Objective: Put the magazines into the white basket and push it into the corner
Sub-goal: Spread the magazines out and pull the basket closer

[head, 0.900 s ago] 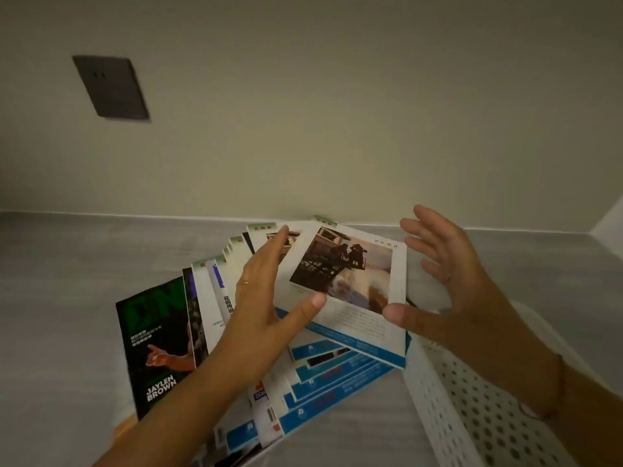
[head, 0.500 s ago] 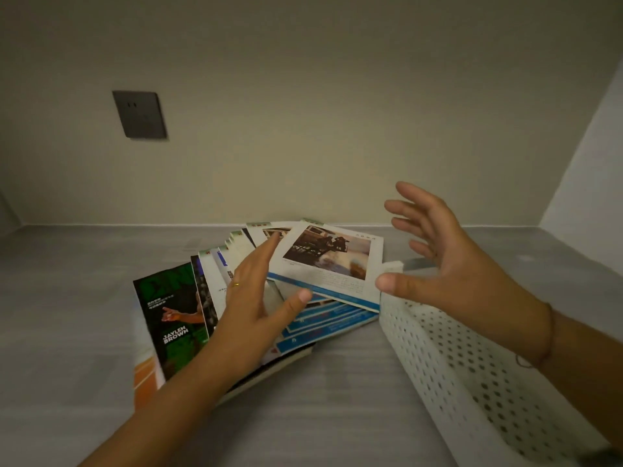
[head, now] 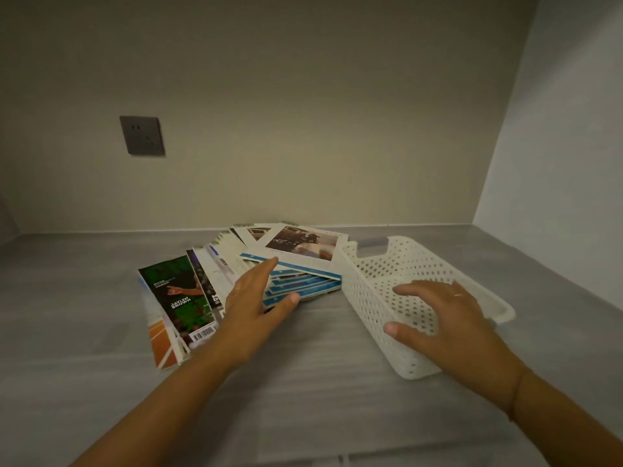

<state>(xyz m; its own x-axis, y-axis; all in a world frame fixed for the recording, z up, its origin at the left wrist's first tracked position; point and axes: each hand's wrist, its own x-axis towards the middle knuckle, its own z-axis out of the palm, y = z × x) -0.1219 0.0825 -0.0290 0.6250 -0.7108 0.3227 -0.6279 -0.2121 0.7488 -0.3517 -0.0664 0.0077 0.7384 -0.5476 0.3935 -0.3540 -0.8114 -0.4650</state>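
A person leans over a grey countertop [head: 303, 382]. A fanned stack of magazines [head: 215, 271] lies on it, its right edge touching the white basket [head: 364, 291], which sits short of the far-right corner. The left hand [head: 256, 298] lies flat on the fan with fingers straight, thumb at the stack's near edge, grasping nothing. The right hand [head: 445, 318] is spread loosely over the basket, thumb beside its near wall. The glossy covers will likely slide and droop; squaring them and gripping both side edges looks safest. The perforated plastic basket seems light.
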